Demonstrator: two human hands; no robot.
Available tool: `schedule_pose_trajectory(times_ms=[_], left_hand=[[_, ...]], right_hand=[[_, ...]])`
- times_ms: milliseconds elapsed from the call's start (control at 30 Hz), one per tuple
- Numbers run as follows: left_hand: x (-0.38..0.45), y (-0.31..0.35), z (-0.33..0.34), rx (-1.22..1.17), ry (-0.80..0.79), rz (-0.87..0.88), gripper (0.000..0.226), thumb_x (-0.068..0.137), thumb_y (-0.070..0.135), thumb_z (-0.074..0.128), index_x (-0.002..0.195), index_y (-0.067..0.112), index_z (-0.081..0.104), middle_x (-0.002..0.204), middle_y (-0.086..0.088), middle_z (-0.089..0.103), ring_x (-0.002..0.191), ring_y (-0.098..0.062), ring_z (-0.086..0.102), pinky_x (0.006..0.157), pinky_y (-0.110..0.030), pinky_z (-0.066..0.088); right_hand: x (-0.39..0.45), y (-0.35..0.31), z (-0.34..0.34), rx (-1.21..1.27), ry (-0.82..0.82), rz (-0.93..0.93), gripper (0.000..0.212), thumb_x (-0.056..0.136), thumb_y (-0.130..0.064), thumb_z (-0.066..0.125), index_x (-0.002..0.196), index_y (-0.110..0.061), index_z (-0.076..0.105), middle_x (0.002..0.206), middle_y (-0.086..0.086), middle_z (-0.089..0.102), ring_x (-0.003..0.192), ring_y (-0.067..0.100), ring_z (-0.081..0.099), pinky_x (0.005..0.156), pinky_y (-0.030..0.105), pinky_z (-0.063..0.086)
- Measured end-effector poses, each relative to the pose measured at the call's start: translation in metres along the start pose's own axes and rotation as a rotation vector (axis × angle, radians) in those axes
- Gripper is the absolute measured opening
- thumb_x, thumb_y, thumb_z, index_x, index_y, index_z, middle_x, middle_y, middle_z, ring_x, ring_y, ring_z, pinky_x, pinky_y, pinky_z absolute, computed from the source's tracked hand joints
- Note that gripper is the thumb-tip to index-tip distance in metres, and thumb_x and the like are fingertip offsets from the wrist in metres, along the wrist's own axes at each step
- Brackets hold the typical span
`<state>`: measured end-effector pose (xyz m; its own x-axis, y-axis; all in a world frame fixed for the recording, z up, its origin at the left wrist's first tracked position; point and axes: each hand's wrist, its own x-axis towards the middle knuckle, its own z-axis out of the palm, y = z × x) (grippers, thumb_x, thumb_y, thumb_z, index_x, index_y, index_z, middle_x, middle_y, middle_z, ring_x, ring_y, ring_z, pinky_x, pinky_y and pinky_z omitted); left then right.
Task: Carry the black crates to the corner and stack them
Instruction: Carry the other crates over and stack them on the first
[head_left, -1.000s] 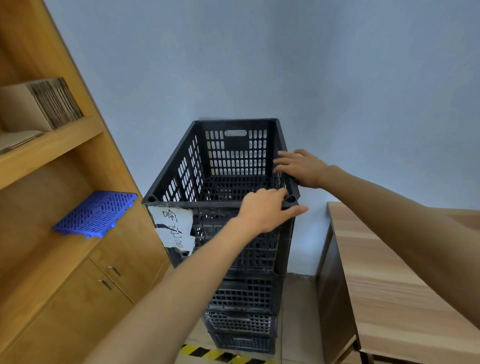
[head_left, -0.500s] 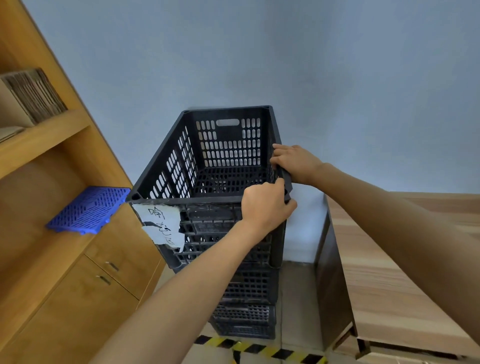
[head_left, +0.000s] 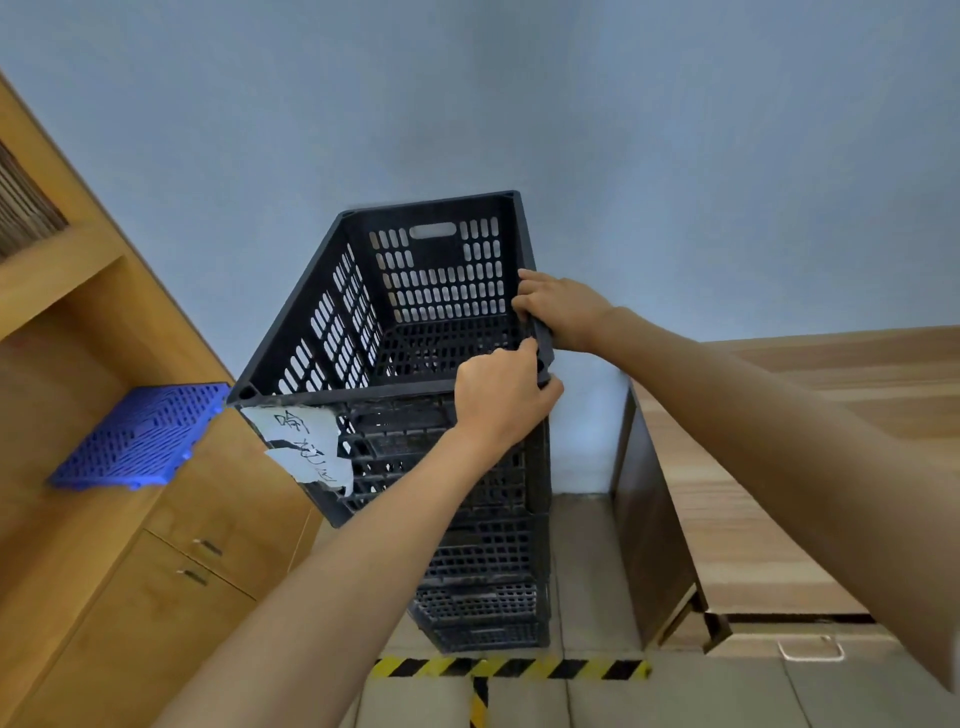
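A stack of black slotted crates (head_left: 483, 571) stands on the floor in the corner by the blue-grey wall. The top black crate (head_left: 415, 312) sits on the stack, empty, with torn white paper labels (head_left: 306, 447) on its near side. My left hand (head_left: 501, 395) is clenched on the near rim at its right corner. My right hand (head_left: 558, 312) grips the right-hand rim just behind that corner. Both forearms reach in from below and from the right.
A wooden shelf cabinet (head_left: 156, 545) stands close on the left, with a blue plastic grid panel (head_left: 140, 436) lying on its ledge. A wooden desk (head_left: 753, 493) stands close on the right. Yellow-black tape (head_left: 509, 667) crosses the tiled floor in front of the stack.
My left hand went from resting flat on the near rim to clenching it. My right hand curled tighter on the right rim. The camera view tilted down a little.
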<state>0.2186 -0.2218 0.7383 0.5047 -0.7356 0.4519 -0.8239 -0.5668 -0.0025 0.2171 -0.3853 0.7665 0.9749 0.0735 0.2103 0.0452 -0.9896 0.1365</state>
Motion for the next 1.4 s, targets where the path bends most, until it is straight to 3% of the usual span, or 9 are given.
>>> schedule_pose_trajectory(times_ms=[100, 400, 567, 700, 833, 933, 1133, 1267, 1400], left_hand=[[-0.001, -0.002, -0.003, 0.009, 0.0, 0.021, 0.027, 0.086, 0.042, 0.05, 0.086, 0.016, 0.059, 0.064, -0.002, 0.064, 0.057, -0.024, 0.061, 0.042, -0.025, 0.014], [-0.017, -0.013, -0.008, 0.007, 0.032, 0.098, 0.028, 0.083, 0.043, 0.049, 0.082, 0.019, 0.062, 0.056, 0.002, 0.061, 0.05, -0.021, 0.06, 0.041, -0.022, 0.016], [-0.033, -0.032, -0.015, -0.047, 0.051, 0.137, 0.023, 0.081, 0.042, 0.056, 0.075, 0.02, 0.057, 0.048, 0.002, 0.055, 0.043, -0.021, 0.055, 0.041, -0.02, 0.016], [-0.048, -0.051, -0.023, -0.047, 0.045, 0.183, 0.029, 0.085, 0.046, 0.053, 0.072, 0.024, 0.041, 0.049, 0.005, 0.046, 0.048, -0.022, 0.056, 0.042, -0.022, 0.016], [-0.062, -0.067, -0.031, -0.014, 0.007, 0.229, 0.038, 0.088, 0.054, 0.047, 0.084, 0.019, 0.058, 0.056, 0.003, 0.051, 0.058, -0.023, 0.061, 0.045, -0.026, 0.027], [-0.07, -0.08, -0.037, -0.039, -0.001, 0.274, 0.044, 0.088, 0.056, 0.047, 0.098, 0.018, 0.065, 0.062, 0.0, 0.063, 0.063, -0.024, 0.065, 0.049, -0.027, 0.037], [-0.081, -0.107, -0.045, -0.077, -0.039, 0.378, 0.045, 0.087, 0.062, 0.044, 0.095, 0.021, 0.06, 0.06, 0.005, 0.055, 0.066, -0.023, 0.066, 0.053, -0.031, 0.042], [-0.088, -0.127, -0.05, -0.114, -0.065, 0.425, 0.067, 0.083, 0.069, 0.032, 0.123, 0.023, 0.059, 0.072, 0.003, 0.067, 0.074, -0.02, 0.067, 0.057, -0.031, 0.043], [-0.097, -0.146, -0.055, -0.147, -0.075, 0.485, 0.05, 0.09, 0.063, 0.043, 0.118, 0.026, 0.062, 0.059, 0.011, 0.049, 0.06, -0.013, 0.059, 0.056, -0.029, 0.042]], right_hand=[[-0.001, -0.004, -0.001, -0.001, -0.022, 0.049, 0.022, 0.088, -0.02, 0.06, 0.107, -0.008, 0.063, 0.116, 0.007, 0.058, 0.135, 0.025, 0.039, 0.091, 0.037, 0.051], [-0.014, -0.024, -0.005, -0.049, -0.036, 0.158, 0.02, 0.086, -0.028, 0.06, 0.099, -0.014, 0.062, 0.113, 0.002, 0.059, 0.131, 0.022, 0.043, 0.078, 0.037, 0.056], [-0.017, -0.046, -0.005, -0.103, -0.005, 0.2, 0.018, 0.079, -0.029, 0.064, 0.092, -0.017, 0.062, 0.1, -0.001, 0.06, 0.115, 0.018, 0.051, 0.064, 0.031, 0.05], [-0.018, -0.07, -0.011, -0.17, -0.007, 0.205, 0.024, 0.077, -0.029, 0.067, 0.097, -0.016, 0.063, 0.101, 0.0, 0.062, 0.108, 0.019, 0.053, 0.063, 0.032, 0.044], [-0.022, -0.094, -0.022, -0.242, -0.049, 0.201, 0.025, 0.079, -0.031, 0.064, 0.099, -0.015, 0.064, 0.102, 0.001, 0.063, 0.106, 0.023, 0.055, 0.062, 0.032, 0.038], [-0.025, -0.11, -0.027, -0.268, -0.09, 0.248, 0.029, 0.079, -0.033, 0.066, 0.101, -0.015, 0.064, 0.105, 0.003, 0.064, 0.105, 0.024, 0.055, 0.068, 0.035, 0.046], [-0.025, -0.142, -0.035, -0.365, -0.166, 0.302, 0.036, 0.08, -0.039, 0.066, 0.105, -0.014, 0.063, 0.106, 0.004, 0.065, 0.101, 0.025, 0.059, 0.077, 0.036, 0.048], [-0.026, -0.162, -0.041, -0.454, -0.213, 0.312, 0.031, 0.083, -0.04, 0.064, 0.1, -0.015, 0.062, 0.1, 0.003, 0.066, 0.095, 0.024, 0.063, 0.073, 0.033, 0.045], [-0.025, -0.18, -0.039, -0.476, -0.212, 0.325, 0.027, 0.086, -0.04, 0.06, 0.101, -0.017, 0.061, 0.099, 0.002, 0.065, 0.095, 0.024, 0.061, 0.071, 0.031, 0.042]])
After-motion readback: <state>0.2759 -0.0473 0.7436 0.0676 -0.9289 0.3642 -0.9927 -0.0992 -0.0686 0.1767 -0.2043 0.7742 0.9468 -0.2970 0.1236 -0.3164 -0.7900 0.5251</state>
